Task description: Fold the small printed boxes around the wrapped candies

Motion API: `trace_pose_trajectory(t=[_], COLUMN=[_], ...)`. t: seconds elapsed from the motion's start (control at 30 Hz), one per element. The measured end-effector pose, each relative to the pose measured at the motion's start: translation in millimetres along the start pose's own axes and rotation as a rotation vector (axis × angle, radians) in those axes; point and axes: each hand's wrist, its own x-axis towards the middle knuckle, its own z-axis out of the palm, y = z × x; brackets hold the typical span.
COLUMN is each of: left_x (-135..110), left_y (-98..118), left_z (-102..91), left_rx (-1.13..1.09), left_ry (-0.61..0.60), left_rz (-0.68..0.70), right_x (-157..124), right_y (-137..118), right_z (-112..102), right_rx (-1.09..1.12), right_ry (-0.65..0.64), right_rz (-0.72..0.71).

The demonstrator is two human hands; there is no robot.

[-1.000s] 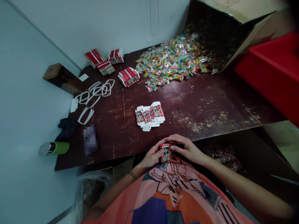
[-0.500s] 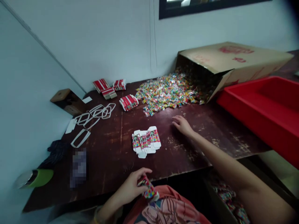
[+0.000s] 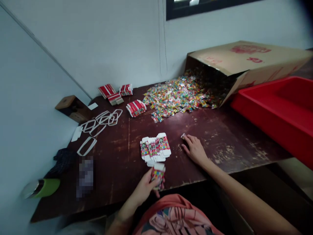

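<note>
My left hand (image 3: pixel 148 184) is closed around a small printed candy box (image 3: pixel 158 176), its white flap standing up at the top. The box is above the table's front edge, close to my shirt. On the tabletop, my right hand (image 3: pixel 195 148) has a small wrapped candy (image 3: pixel 183 135) at its fingertips. Just beyond the left hand lies a fanned stack of flattened candy boxes (image 3: pixel 155 148), with white flaps and colourful printed faces. Farther back, a heap of wrapped candies (image 3: pixel 171 98) spreads out from the mouth of a cardboard carton (image 3: pixel 244 58).
A red tray (image 3: pixel 269 114) stands at the right. Bundles of red-and-white flat boxes (image 3: pixel 136 108) lie toward the back. At left are white paper bands (image 3: pixel 87 146), a wooden box (image 3: pixel 73 107), dark cloth (image 3: pixel 62 158) and a green-and-clear container (image 3: pixel 46 188).
My right hand has drawn back toward me, and a wrapped candy now shows at its fingertips. The left hand has raised the small box, turning it flap-up, nearer the stack.
</note>
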Motion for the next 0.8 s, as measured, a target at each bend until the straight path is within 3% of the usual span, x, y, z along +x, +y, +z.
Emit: trace_pose_trajectory(t=[0.13,0.2,0.27,0.4,0.5,0.63,0.73,0.8], left_x=[39,48,50,43,36,28,26,27], left_y=[3,3,0,-7,-13,-13,-8,-6], left_z=[25.1,30.3,33.2,40.9,48.2,53.1,53.1,52.9], left_rx=[-0.178,-0.189,-0.146,0.008,0.141,0.188,0.134,0.069], left_ry=[0.053,0.055,0.054,0.003,-0.031,0.005,0.036,0.063], left_rz=[0.038,0.032,0.016,0.007,0.021,0.069,0.087,0.074], right_x=[-101,-132,-145,-119,-80,-47,-44,-48], right_y=[-29,-39,-47,-67,-78,-85,-92,-95], right_z=[-27,-35,-41,-56,-67,-73,-72,-69], right_rx=[0.143,0.263,0.437,0.806,0.897,0.826,0.773,0.821], right_ry=[-0.152,-0.186,-0.177,-0.151,-0.088,-0.068,-0.103,-0.050], right_rz=[-0.175,-0.182,-0.124,0.129,0.236,0.133,-0.045,-0.018])
